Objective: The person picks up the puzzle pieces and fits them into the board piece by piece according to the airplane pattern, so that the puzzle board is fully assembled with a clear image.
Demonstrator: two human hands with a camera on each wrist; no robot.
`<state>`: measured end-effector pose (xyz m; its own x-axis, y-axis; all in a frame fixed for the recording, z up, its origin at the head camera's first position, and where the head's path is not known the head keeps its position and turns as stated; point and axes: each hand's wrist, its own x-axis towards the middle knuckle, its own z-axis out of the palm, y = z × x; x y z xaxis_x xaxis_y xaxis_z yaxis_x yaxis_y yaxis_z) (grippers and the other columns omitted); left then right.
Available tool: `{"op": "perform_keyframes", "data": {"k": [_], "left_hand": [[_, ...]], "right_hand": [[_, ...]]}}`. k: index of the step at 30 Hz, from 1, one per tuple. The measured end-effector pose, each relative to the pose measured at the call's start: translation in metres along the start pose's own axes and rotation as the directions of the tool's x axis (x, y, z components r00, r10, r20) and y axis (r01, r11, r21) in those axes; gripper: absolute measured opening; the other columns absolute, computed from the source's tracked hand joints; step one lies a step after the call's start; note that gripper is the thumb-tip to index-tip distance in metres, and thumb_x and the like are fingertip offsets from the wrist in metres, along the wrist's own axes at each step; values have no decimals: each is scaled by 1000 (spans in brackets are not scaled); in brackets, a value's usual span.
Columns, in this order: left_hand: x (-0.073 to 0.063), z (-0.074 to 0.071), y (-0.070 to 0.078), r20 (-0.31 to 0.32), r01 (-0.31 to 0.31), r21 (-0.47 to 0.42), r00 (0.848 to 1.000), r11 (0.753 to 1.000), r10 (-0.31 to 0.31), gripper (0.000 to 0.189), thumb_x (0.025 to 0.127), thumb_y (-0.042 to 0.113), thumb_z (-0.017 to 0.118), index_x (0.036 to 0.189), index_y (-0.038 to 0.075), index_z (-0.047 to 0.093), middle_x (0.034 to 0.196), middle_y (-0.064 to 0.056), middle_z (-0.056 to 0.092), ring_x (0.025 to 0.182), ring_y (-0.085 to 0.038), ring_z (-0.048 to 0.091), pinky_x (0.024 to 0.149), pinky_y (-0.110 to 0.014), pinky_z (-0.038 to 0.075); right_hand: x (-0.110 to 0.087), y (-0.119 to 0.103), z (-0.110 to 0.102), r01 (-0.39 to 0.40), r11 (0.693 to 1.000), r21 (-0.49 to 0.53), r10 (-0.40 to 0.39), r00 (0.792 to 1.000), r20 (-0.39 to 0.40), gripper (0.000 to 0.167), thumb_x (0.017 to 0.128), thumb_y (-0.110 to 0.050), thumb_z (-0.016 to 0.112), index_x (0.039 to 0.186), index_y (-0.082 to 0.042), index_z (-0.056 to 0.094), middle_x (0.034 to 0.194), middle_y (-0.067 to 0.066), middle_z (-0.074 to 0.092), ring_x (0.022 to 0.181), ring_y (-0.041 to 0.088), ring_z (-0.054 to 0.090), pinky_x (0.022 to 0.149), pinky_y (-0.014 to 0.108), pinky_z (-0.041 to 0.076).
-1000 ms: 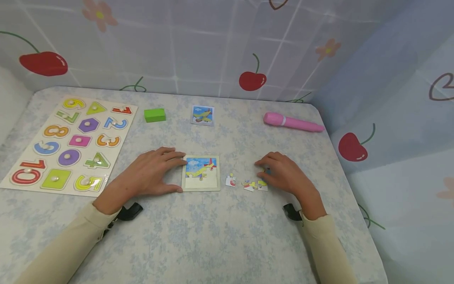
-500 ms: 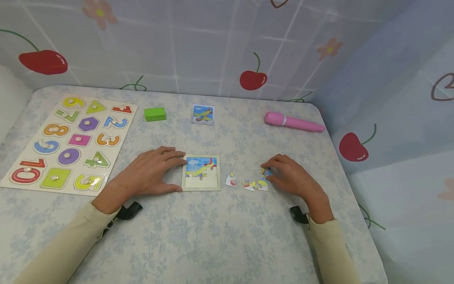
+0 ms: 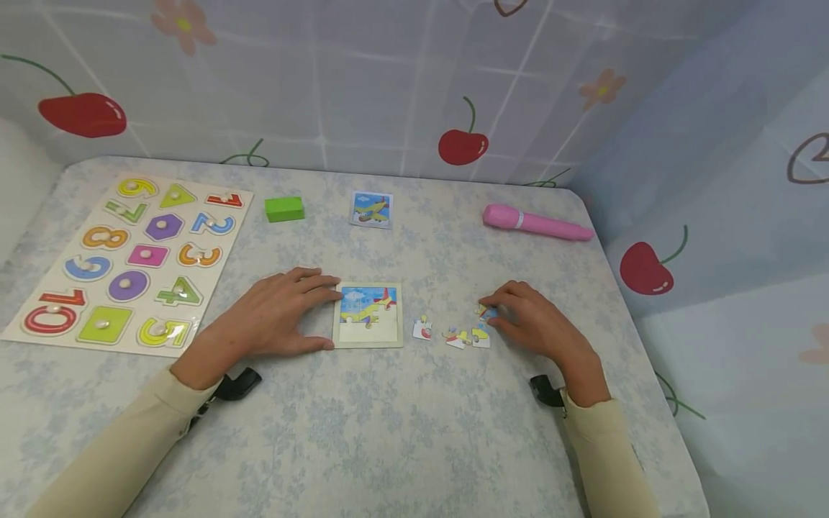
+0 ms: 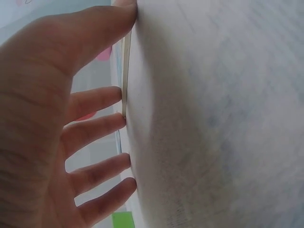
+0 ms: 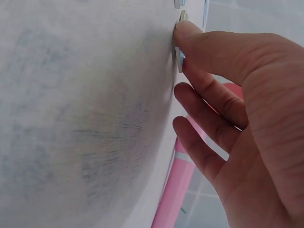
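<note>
A small square puzzle board (image 3: pixel 369 338) lies mid-table. Its upper part is filled with pieces of a yellow airplane on blue sky, and its lower part is bare. My left hand (image 3: pixel 275 313) rests at the board's left edge, fingers spread, thumb by the lower corner; the left wrist view shows fingertips against the edge (image 4: pixel 125 71). To the right, my right hand (image 3: pixel 537 320) pinches a blue and yellow puzzle piece (image 3: pixel 489 314) between thumb and index finger, low over the cloth. Just below and left of it lie loose puzzle pieces, one yellow (image 3: pixel 481 337), one red-yellow (image 3: pixel 456 337), one white-red (image 3: pixel 422 329).
A picture card (image 3: pixel 371 209) of the airplane lies behind the board. At the back left sits a green block (image 3: pixel 284 209), beside a large number-and-shape peg board (image 3: pixel 214 284). Toward the back right lies a pink stick-like object (image 3: pixel 537 222). A cherry-printed curtain (image 3: pixel 363 93) hangs behind the table.
My right hand has shifted slightly right and toward me, uncovering more of the piece at its fingertips. The left hand stays at the board's edge.
</note>
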<state>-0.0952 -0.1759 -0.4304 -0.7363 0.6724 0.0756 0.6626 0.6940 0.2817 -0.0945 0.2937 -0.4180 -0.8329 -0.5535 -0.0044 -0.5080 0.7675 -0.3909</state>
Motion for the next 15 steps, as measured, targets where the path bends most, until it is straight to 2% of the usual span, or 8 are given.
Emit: {"op": "perform_keyframes", "data": {"k": [6, 15], "left_hand": [[0, 1, 1, -14, 1, 7, 1000, 1000, -1, 82, 82, 65, 86, 145, 16, 69, 156, -5, 59, 147, -37, 50, 106, -59, 52], [-1, 1, 1, -25, -3, 7, 1000, 1000, 4, 80, 83, 65, 86, 145, 16, 69, 156, -5, 60, 146, -37, 51, 106, -60, 52]], "right_hand": [[6, -5, -2, 3, 1000, -25, -3, 1000, -12, 33, 95, -11, 84, 128, -8, 78, 115, 5, 70, 107, 23, 65, 93, 46, 56], [23, -21, -1, 30, 1000, -2, -30, 1000, 1, 32, 94, -13, 86, 124, -8, 79, 115, 4, 69, 104, 21, 65, 93, 43, 58]]}}
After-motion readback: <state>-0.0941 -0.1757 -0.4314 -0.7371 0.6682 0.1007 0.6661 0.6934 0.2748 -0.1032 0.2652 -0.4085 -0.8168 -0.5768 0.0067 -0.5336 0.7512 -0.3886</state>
